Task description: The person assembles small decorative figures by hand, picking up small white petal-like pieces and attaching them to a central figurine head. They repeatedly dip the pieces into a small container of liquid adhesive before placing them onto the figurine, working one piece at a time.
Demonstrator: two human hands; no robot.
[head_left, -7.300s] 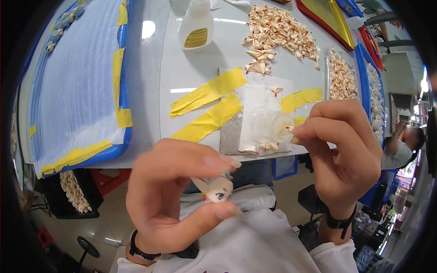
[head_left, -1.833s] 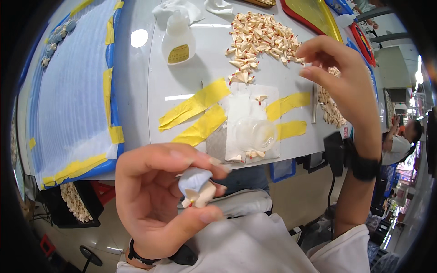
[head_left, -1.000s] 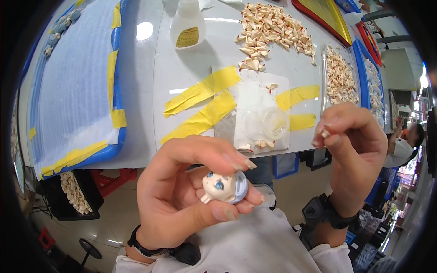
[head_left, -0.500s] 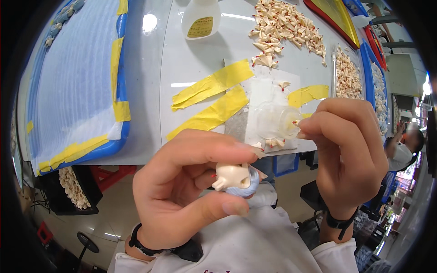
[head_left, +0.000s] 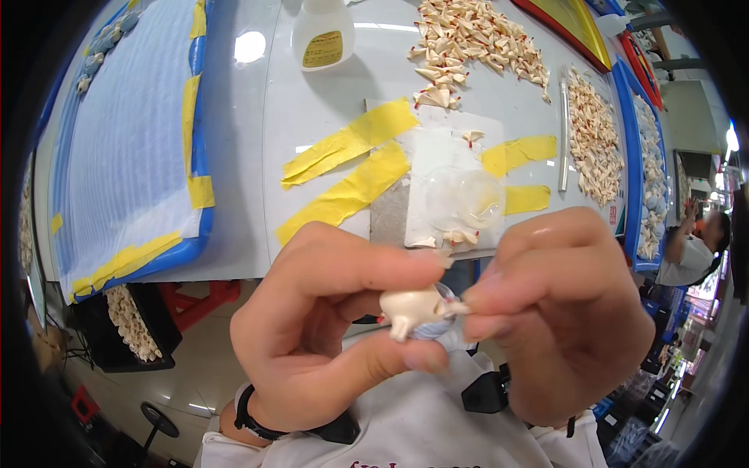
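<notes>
Between the thumb and fingers of my left hand (head_left: pixel 320 327) is a small cream and light-blue figurine (head_left: pixel 411 307) with a red tip at one end. My right hand (head_left: pixel 566 312) pinches a tiny cream piece (head_left: pixel 455 307) against the figurine's right side; blur and fingertips partly hide the contact. Just beyond my hands, a clear round cup (head_left: pixel 477 201) stands on a white sheet (head_left: pixel 425 156). Small loose cream pieces (head_left: pixel 460 236) with red tips lie beside the cup.
Yellow tape strips (head_left: pixel 351 144) cross the table. A white bottle (head_left: pixel 322 39) and a heap of red-tipped cream pieces (head_left: pixel 484 47) stand farther back. Blue trays lie left (head_left: pixel 201 234) and right (head_left: pixel 630 156). A black bin (head_left: pixel 168 343) sits below the table, left. Another person (head_left: pixel 690 253) is at far right.
My right hand has come left and down from the clear cup to the figurine, carrying the tiny piece. The figurine has moved slightly right in view.
</notes>
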